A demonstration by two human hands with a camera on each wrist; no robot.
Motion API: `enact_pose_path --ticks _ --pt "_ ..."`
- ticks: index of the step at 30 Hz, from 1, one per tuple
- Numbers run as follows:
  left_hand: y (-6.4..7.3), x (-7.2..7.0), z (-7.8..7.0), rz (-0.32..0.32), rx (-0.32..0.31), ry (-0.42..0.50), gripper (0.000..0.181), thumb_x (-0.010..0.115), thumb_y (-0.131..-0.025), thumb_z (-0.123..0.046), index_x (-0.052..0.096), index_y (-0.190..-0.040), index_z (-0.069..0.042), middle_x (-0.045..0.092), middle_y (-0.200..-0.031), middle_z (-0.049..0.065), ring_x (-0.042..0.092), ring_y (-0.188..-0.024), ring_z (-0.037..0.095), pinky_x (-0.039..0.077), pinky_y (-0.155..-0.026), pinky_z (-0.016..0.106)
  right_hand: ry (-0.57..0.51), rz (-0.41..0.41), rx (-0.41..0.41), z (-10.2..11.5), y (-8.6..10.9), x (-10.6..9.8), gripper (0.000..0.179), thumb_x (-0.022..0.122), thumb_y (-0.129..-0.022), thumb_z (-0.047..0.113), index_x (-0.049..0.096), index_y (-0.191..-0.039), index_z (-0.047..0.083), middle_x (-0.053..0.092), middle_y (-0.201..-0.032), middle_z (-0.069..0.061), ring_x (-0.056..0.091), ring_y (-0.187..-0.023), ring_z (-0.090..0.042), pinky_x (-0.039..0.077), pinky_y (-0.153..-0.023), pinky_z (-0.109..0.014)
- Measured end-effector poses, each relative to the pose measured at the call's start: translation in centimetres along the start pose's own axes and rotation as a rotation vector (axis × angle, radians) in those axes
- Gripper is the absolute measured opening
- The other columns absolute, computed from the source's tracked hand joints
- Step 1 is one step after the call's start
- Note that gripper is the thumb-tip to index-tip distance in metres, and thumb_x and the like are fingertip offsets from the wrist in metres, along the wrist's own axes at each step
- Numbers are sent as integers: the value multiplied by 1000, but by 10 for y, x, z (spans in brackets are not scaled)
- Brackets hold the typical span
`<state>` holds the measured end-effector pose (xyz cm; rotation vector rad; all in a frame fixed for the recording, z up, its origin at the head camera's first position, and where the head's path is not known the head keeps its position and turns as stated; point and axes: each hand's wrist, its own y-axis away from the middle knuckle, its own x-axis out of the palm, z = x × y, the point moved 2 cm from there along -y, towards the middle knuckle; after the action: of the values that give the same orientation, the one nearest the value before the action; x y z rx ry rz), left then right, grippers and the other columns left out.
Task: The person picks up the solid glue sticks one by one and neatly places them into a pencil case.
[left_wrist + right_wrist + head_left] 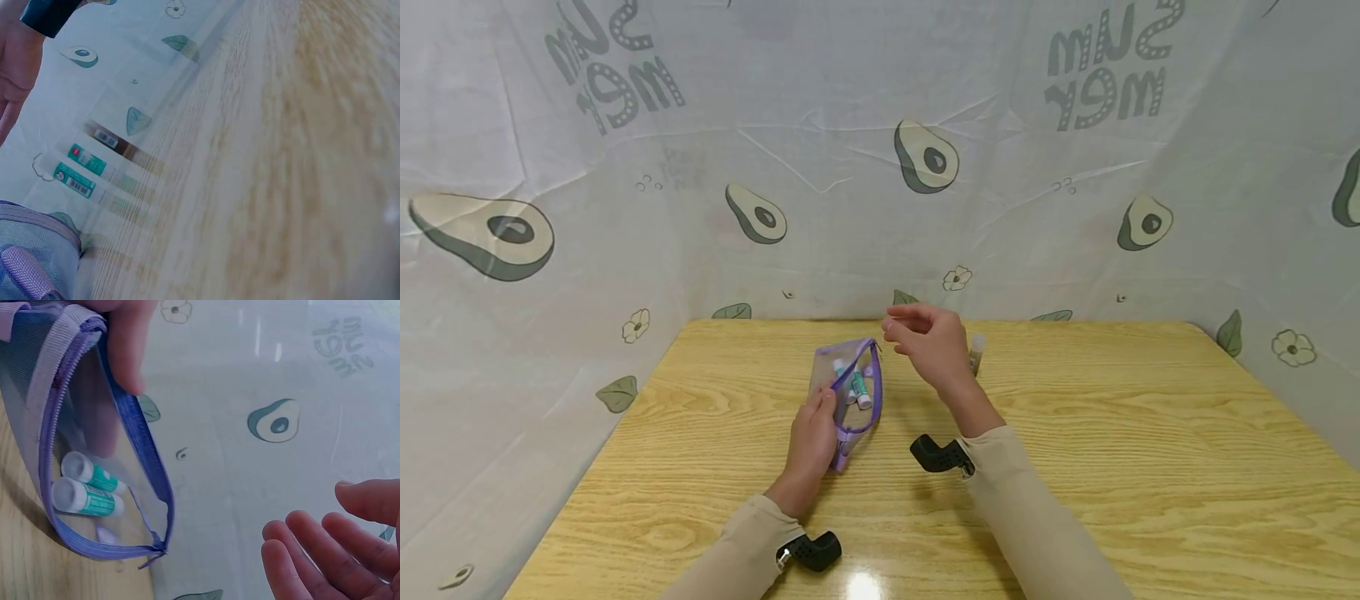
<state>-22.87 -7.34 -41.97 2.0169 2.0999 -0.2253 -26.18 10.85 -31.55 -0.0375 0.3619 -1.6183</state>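
My left hand holds a mesh zipper pouch with purple trim, thumb on its near side. Unzipped, the pouch gapes toward the right. Inside it lie two white-capped, teal-labelled glue sticks, clearest in the right wrist view. My right hand hovers just right of the pouch mouth, fingers loosely bent and nothing between them. Past the right wrist a brown tube with a clear cap stands on the table. The left wrist view shows that brown tube beside two upright teal-labelled sticks, which the right arm hides from the head view.
The wooden table reaches back to a hanging cloth printed with avocados, which also encloses both sides. Black camera mounts protrude from both sleeves close over the tabletop.
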Motion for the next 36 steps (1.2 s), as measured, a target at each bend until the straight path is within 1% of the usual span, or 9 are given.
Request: enact_pose_path --ticks 3,5,10,14,19,24,31,33,36 --pt "0 -1 0 -2 1 0 53 30 -108 -34 39 -152 -6 27 -162 16 13 -152 40 11 -124 56 3 -2 -3 2 0 -3 26 71 -92 25 72 -113 12 74 -104 -12 72 -93 -28 62 -80 -37" --pt "0 -1 1 -4 -1 0 53 30 -108 -34 39 -152 -7 27 -162 16 13 -152 40 11 -124 56 -1 -2 -4 2 -1 -5 26 71 -91 25 72 -113 12 74 -103 -11 72 -93 -28 62 -81 -37" --pt "-1 -1 1 -2 -2 -5 53 30 -108 -36 38 -152 -7 26 -162 16 12 -152 41 10 -124 57 -6 -6 -11 4 0 -8 25 72 -91 25 72 -112 11 74 -102 -11 72 -86 -20 61 -85 -45" --pt "0 -1 1 -3 -6 -5 53 30 -108 -36 38 -152 -8 26 -162 16 11 -152 40 10 -124 57 0 -1 -11 3 0 -11 25 72 -91 25 72 -112 12 74 -102 -11 72 -84 -16 61 -84 -44" --pt "0 0 1 0 -1 -1 53 30 -108 -36 39 -152 -8 26 -162 16 12 -152 41 11 -124 57 6 3 -18 2 -1 -16 28 71 -92 26 72 -114 9 74 -102 -11 72 -84 -17 61 -83 -42" --pt "0 1 2 7 -4 6 54 30 -108 -38 39 -152 -8 25 -163 15 15 -152 38 14 -124 56 15 -3 -23 1 -2 -22 27 71 -92 28 72 -113 11 74 -104 -11 73 -84 -17 61 -83 -42" --pt "1 1 1 18 -11 7 55 30 -108 -39 37 -153 -9 24 -163 15 15 -152 38 14 -124 56 22 -10 -33 2 -4 -29 28 71 -92 29 72 -114 11 74 -103 -11 73 -91 -28 62 -82 -37" --pt "1 1 0 15 -13 4 55 30 -108 -39 37 -153 -9 24 -163 15 16 -152 38 15 -124 55 23 -8 -34 3 -4 -30 28 71 -92 29 72 -113 11 74 -102 -12 73 -90 -27 62 -82 -38" --pt "0 1 0 11 -15 0 55 30 -108 -38 37 -153 -9 25 -163 15 18 -152 37 17 -124 54 30 -11 -41 4 -4 -31 28 71 -92 29 72 -113 11 74 -103 -14 73 -86 -21 62 -82 -38"
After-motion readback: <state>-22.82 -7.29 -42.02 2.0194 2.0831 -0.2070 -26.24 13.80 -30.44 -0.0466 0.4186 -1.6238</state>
